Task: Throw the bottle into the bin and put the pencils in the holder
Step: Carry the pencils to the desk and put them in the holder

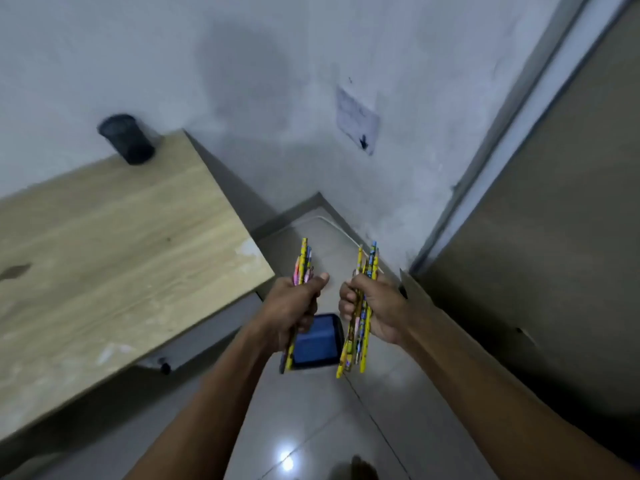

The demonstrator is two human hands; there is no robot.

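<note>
Left hand (294, 303): clenched in a fist around one bundle of pencils (302, 265), thumb laid over the top of the grip. Mostly yellow printed shafts, with one or two pink and blue ones; the bundle stood nearly upright, its upper ends rising above the fist and its lower ends sticking out below the wrist, in front of the bin.

Right hand (372, 308): likewise closed around a second bundle of pencils (364, 320), palm turned toward the left hand, fingers curled across the shafts. Yellow printed shafts with a blue one among them; the lower ends fanned out slightly beneath the hand. The two hands were held level and near each other, apart, above the floor beside the table corner.

Bin (320, 342): blue inside with a dark rim, rectangular with rounded corners, standing on the floor below and between the hands, partly hidden by the left forearm and the left bundle. Its contents could not be made out; no bottle could be identified.

Pencil holder (126, 139): black cylindrical cup, blurred, at the far corner of the table against the wall, well apart from both hands.

Table (114, 244): light wood-grain top, left of the hands, with pale scuffed patches near its right edge.

Floor (311, 427): pale glossy tiles with a bright light reflection near the bottom edge.

Wall (242, 81): grey-white, with a paper sheet (356, 117) stuck on it to the right of centre.
</note>
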